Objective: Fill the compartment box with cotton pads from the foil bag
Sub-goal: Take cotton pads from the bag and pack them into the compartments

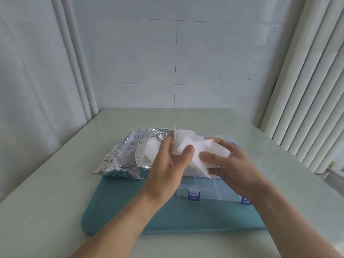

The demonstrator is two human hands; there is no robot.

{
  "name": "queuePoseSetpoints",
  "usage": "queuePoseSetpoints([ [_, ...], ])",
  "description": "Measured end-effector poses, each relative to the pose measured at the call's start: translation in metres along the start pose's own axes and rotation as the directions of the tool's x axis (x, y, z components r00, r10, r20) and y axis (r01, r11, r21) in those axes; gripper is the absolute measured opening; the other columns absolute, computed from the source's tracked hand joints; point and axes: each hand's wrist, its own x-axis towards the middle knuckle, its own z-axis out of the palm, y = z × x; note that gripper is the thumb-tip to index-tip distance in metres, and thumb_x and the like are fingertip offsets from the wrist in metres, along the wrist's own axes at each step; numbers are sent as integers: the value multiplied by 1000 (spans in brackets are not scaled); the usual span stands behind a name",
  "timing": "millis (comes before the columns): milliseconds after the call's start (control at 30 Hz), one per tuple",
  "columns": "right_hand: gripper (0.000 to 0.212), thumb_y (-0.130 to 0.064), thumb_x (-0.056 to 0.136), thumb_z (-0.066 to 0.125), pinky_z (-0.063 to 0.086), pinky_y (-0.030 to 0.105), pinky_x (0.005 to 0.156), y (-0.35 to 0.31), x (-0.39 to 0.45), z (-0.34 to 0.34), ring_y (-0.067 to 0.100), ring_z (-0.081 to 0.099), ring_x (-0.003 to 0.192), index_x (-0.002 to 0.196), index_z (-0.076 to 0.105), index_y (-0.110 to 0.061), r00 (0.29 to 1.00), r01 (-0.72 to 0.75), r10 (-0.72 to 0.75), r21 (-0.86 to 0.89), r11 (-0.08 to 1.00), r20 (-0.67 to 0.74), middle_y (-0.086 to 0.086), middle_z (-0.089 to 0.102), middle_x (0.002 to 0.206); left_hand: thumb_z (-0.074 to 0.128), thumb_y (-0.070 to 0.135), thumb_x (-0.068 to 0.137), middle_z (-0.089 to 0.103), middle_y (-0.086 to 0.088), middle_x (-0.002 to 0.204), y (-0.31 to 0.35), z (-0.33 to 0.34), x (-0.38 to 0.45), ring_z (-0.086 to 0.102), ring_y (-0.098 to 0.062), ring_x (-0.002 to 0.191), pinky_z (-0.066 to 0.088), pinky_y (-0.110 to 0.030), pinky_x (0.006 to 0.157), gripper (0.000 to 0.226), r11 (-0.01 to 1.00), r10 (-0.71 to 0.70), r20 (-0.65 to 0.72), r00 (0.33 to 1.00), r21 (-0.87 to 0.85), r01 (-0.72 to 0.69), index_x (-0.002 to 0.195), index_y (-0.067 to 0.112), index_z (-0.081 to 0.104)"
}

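Head view: both hands [167,164] [229,164] pinch a loose sheaf of cotton pads [193,146]; light, soft, probably slippery, best gripped mid-stack.

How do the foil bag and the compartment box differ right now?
The foil bag is shiny, crinkled and printed with blue drawings; the compartment box is clear, rigid plastic with blue latches.
The bag lies on the left, partly off the teal mat; the box sits on the mat to the right, largely hidden by both hands.
The bag still shows white pads inside; the box's visible front compartments look empty.
Both are open.
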Motion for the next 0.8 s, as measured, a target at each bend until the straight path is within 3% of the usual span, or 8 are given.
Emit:
queuePoseSetpoints([
  [133, 44, -9, 69, 86, 57, 32, 61, -2, -6, 7, 28, 72, 80, 108, 66, 1, 993, 74, -88, -170, 983, -80, 12, 73, 93, 51, 22, 103, 75, -10, 108, -4, -1, 3, 72, -27, 102, 58, -40, 86, 26, 998, -63, -50, 997, -10, 63, 114, 4, 66],
  [267, 38, -22, 69, 90, 57, 29, 56, 0, -7, 12, 21, 71, 63, 97, 69, -8, 954, 83, -204, -459, 885, -221, 3, 73, 90, 49, 6, 102, 77, -11, 99, -7, -2, 4, 75, -26, 91, 59, -30, 73, 21, 994, -107, -119, 987, -40, 103, 108, 0, 69],
  [400, 35, -14, 75, 86, 60, 32, 56, 0, -8, 15, 21, 73, 72, 103, 67, -8, 972, 118, -194, -437, 892, -135, 10, 72, 95, 54, -1, 98, 76, -13, 103, -11, -2, 5, 74, -29, 91, 60, -36, 72, 20, 987, -133, -139, 981, -106, 119, 114, -1, 65],
  [567, 25, -7, 76, 85, 58, 35, 57, 0, -6, 9, 22, 64, 55, 95, 70, -6, 972, 140, -209, -453, 880, -105, 8, 73, 82, 55, 10, 100, 77, -10, 90, -8, -3, 8, 73, -23, 80, 60, -33, 65, 19, 987, -150, -218, 964, -94, 132, 98, 9, 74],
  [700, 16, -3, 75, 84, 55, 32, 61, -4, -7, -1, 21, 63, 65, 85, 72, -9, 982, 124, -171, -411, 903, -79, 4, 70, 77, 54, 13, 100, 76, -14, 93, -11, -9, 12, 74, -26, 86, 60, -32, 69, 21, 986, -160, -323, 933, -90, 138, 96, 3, 72],
  [800, 16, -13, 68, 82, 56, 30, 66, -7, -7, -8, 19, 67, 77, 82, 75, -15, 989, 118, -141, -320, 940, -51, 3, 70, 82, 52, 8, 102, 75, -15, 93, -14, -11, 12, 74, -29, 84, 60, -32, 68, 19, 987, -158, -320, 934, -86, 138, 100, -1, 68],
])
